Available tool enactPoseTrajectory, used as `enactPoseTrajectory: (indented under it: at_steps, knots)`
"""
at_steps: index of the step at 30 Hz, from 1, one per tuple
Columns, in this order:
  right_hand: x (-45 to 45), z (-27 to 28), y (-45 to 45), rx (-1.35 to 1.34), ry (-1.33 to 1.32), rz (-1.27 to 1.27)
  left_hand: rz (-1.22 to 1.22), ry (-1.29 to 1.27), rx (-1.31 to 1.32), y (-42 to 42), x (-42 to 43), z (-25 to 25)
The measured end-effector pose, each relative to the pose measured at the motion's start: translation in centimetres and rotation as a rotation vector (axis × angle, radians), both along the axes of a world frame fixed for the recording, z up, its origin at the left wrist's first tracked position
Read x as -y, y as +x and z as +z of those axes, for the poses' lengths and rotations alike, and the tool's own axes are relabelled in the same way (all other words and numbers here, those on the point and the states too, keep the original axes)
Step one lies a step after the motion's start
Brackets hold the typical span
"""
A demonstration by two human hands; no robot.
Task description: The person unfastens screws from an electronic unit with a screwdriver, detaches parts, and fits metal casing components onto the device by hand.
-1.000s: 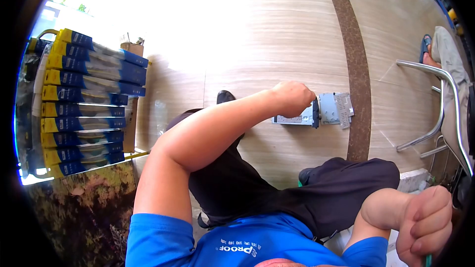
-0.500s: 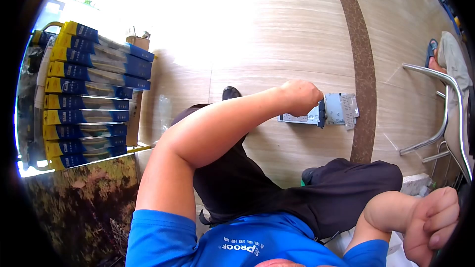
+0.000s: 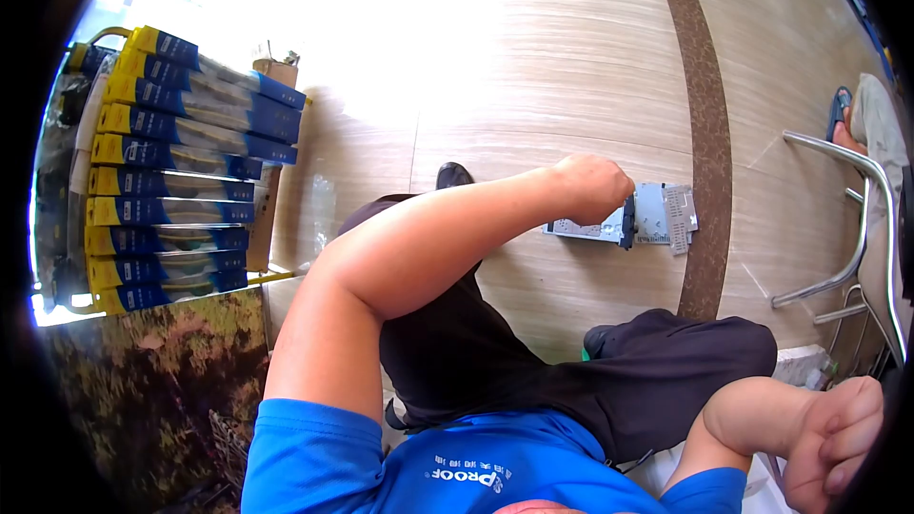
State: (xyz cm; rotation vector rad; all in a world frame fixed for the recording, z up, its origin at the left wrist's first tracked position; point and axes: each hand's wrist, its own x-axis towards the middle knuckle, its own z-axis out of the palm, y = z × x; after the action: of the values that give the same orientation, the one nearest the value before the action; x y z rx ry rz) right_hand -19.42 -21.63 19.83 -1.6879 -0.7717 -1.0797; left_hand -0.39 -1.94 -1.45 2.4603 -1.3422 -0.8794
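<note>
My left hand (image 3: 592, 192) reaches out over a silvery metal box (image 3: 588, 230) with a black end piece (image 3: 627, 222), which lies on the floor. Its fingers are curled closed, and whatever they grip is hidden beneath the hand. Just to the right of the box lies a flat grey metal piece (image 3: 653, 202), with a pale strip (image 3: 679, 219) full of small marks on it. My right hand (image 3: 838, 443) is raised at the lower right edge, its fingers folded in a fist. The dark image border hides part of it, and I cannot see what is inside.
Blue-and-yellow packages (image 3: 171, 186) stand in a rack at left, beside a brown carton (image 3: 265, 219). A patterned dark panel (image 3: 157, 400) lies below. At right is a metal-framed chair (image 3: 871, 157) with another person's sandalled foot (image 3: 840, 119). A brown strip (image 3: 709, 133) crosses the tiled floor.
The whole view has shifted slightly, so most things appear a little further right. My left hand stays over the metal box, and my right hand stays closed and sits slightly lower.
</note>
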Motion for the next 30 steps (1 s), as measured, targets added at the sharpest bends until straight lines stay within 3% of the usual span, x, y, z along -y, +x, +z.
enactPoseTrajectory:
  at_steps: [9, 10, 13, 20, 23, 24, 26, 29, 30]
  knots:
    - [-0.1, -0.1, 1.2, 0.129, -0.063, 0.286, -0.004, -0.005, -0.002, 0.1, -0.1, -0.2]
    - [1.8, -1.1, -0.1, 0.128, -0.065, 0.286, -0.001, -0.003, -0.002, 0.1, -0.1, -0.1]
    - [4.1, -2.3, -1.5, 0.058, 0.089, -0.092, 0.003, 0.005, 0.0, 0.0, 0.0, 0.0]
    - [1.9, -1.2, 0.2, 0.032, -0.068, 0.047, -0.003, 0.087, -0.033, 0.2, 0.1, 0.7]
    - [4.7, -3.3, -1.7, -0.012, 0.012, 0.094, 0.011, 0.068, -0.047, 0.2, 0.1, 0.5]
    - [3.8, -3.5, -1.8, 0.028, 0.048, -0.002, 0.007, 0.056, -0.053, 0.2, 0.0, 0.5]
    - [-2.3, -1.6, 1.0, 0.105, 0.083, 0.048, 0.041, -0.007, -0.044, 0.1, -0.1, 0.2]
    - [-4.1, -2.1, 1.3, 0.166, 0.272, 0.032, 0.022, 0.037, -0.036, 0.1, 0.1, 0.2]
    - [-3.6, -1.9, 1.0, 0.103, 0.201, 0.013, 0.029, 0.022, -0.055, 0.1, 0.0, 0.3]
